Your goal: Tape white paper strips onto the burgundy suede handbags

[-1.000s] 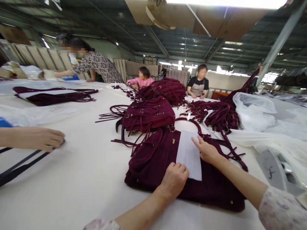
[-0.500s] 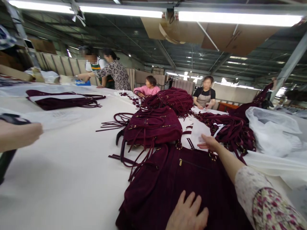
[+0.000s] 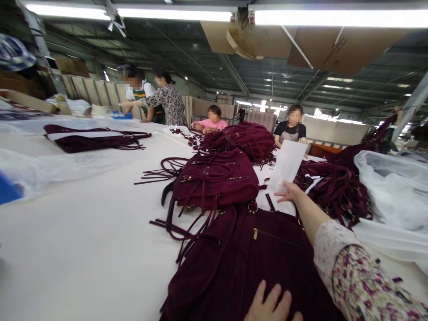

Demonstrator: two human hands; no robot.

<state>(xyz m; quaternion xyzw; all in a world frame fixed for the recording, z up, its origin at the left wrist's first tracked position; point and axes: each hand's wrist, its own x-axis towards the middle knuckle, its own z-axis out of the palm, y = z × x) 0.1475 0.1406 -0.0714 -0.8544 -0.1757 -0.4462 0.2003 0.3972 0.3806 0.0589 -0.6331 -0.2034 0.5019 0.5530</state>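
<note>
A dark maroon suede bag (image 3: 267, 254) lies at the front of the white table, a gold zipper pull on its upper part. My left hand (image 3: 272, 305) rests on it at the bottom edge, fingers spread, partly cut off by the frame. My right hand (image 3: 289, 192), in a floral sleeve, reaches past the bag's top edge and holds a white sheet (image 3: 288, 162) by its lower end, the sheet tilted upward. Beyond the bag sits another maroon bag (image 3: 217, 178) with fringes and straps.
Behind are a maroon pile (image 3: 242, 138) and, at right, a strap heap (image 3: 341, 189) beside clear plastic (image 3: 394, 191). Another flat maroon bag (image 3: 90, 140) lies back left. A blue object (image 3: 8, 187) shows at the left edge. Several people stand or sit across the table (image 3: 100, 214).
The white sheet has risen and stands more upright in my right hand. Another person's hand at the left edge has left view, and a blue object shows there. The view has shifted slightly.
</note>
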